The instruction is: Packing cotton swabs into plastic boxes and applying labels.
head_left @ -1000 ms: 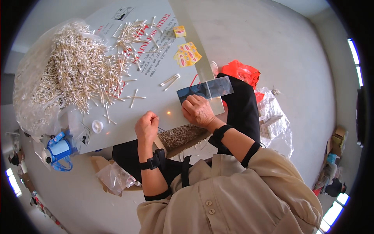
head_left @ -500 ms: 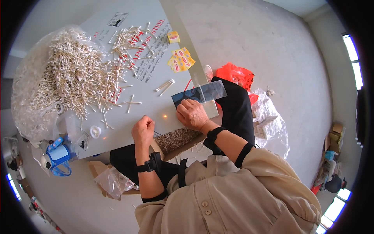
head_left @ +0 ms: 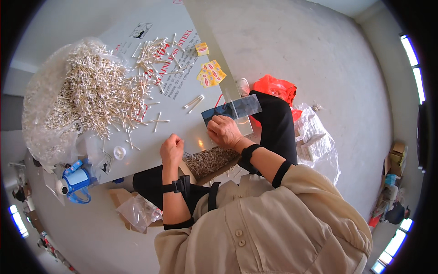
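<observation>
My right hand (head_left: 223,130) is closed with bent fingers at the near edge of a clear flat plastic bag (head_left: 248,106). The bag lies at the table's right corner, partly over the edge, and looks dark blue on its left half. My left hand (head_left: 172,150) is closed near the table's front edge; whether anything is between its fingers is hidden. Beyond the bag lie a few cotton swabs (head_left: 194,103) side by side, then several yellow-and-white printed labels (head_left: 211,74). At the left, a big heap of cotton swabs (head_left: 86,86) spills out of a clear plastic sack (head_left: 34,107).
Loose swabs (head_left: 157,121) and a small round white container (head_left: 119,153) are on the grey table (head_left: 150,137). A blue-and-white bottle (head_left: 75,178) is at its left edge. Below my hands stands a box of brown sticks (head_left: 207,162). Red (head_left: 276,89) and clear bags (head_left: 317,146) lie on the floor.
The whole view has shifted slightly, with the heap and bottle appearing a little further right. Both hands keep nearly the same pose, and the bag remains under my right hand.
</observation>
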